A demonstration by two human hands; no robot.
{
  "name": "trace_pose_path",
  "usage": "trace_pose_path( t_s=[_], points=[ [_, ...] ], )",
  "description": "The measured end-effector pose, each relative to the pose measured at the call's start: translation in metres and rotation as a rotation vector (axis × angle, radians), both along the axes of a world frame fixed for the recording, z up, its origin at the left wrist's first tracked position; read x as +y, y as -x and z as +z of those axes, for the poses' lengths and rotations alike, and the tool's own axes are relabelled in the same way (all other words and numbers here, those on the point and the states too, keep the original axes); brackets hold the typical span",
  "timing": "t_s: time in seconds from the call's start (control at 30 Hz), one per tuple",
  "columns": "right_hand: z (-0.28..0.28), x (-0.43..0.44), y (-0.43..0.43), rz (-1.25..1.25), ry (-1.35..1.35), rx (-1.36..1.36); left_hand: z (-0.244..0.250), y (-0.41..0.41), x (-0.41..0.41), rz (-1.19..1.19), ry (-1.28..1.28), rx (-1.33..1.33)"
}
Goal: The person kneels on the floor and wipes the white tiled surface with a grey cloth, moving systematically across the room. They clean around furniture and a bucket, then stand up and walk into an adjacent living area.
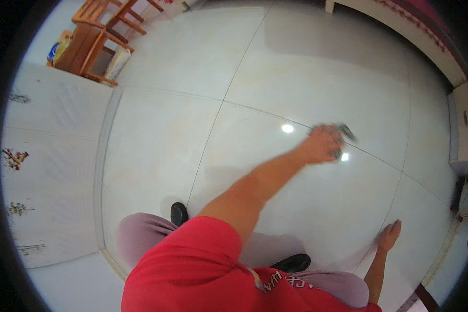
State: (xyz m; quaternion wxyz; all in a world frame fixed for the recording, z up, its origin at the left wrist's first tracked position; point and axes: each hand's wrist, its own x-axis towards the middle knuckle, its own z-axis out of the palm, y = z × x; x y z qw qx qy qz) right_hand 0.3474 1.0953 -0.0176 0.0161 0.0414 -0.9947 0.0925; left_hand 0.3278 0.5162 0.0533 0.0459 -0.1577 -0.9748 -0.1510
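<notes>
My left hand (pixel 324 143) is stretched out over the glossy tiled floor (pixel 257 163), above a tile joint. It is closed around a crumpled grey-green cloth (pixel 348 132), whose edges stick out past the fingers. Hand and cloth are blurred, and the cloth's full shape is hidden under the palm. Lower right, my right hand (pixel 390 235) rests on the floor near another joint and holds nothing visible; its palm is hidden. My black shoes (pixel 179 213) show beside my bent knees, in mauve trousers.
Wooden chairs (pixel 89 43) stand at the upper left, with packages on and under one. A pale wall panel (pixel 62 156) with small plant pictures runs along the left. A cream furniture base (pixel 405 23) curves along the upper right. Bright reflections lie near my left hand.
</notes>
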Motion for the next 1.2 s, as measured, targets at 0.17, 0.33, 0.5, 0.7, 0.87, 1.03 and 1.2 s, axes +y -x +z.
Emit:
trace_pose_path(
  t_s=[0.17, 0.33, 0.5, 0.7, 0.87, 1.03, 1.2],
  points=[
    [0.047, 0.060, -0.065, -0.298, 0.356, -0.278, 0.009, -0.099, -0.210, 0.487, -0.128, 0.080],
    [0.086, 0.020, -0.118, -0.614, 0.577, -0.494, -0.029, -0.246, -0.341, 1.066, 0.381, 0.310],
    [0.092, -0.061, -0.158, -0.696, 0.745, -0.415, -0.011, -0.196, -0.122, 0.727, -0.257, 0.321],
    [0.174, -0.264, -0.116, -0.189, 0.716, -0.604, -0.021, -0.237, 0.003, -0.218, -0.108, -0.114],
    [0.264, -0.282, -0.050, 0.023, 0.451, -0.633, -0.012, -0.224, -0.219, -0.215, -0.094, -0.013],
    [0.292, -0.296, 0.037, 0.061, 0.267, -0.514, 0.028, -0.320, -0.459, 0.607, 0.156, -0.510],
    [0.168, -0.418, 0.059, 0.450, 0.203, -0.450, 0.003, -0.328, -0.416, 1.023, 0.020, -0.125]
  ],
)
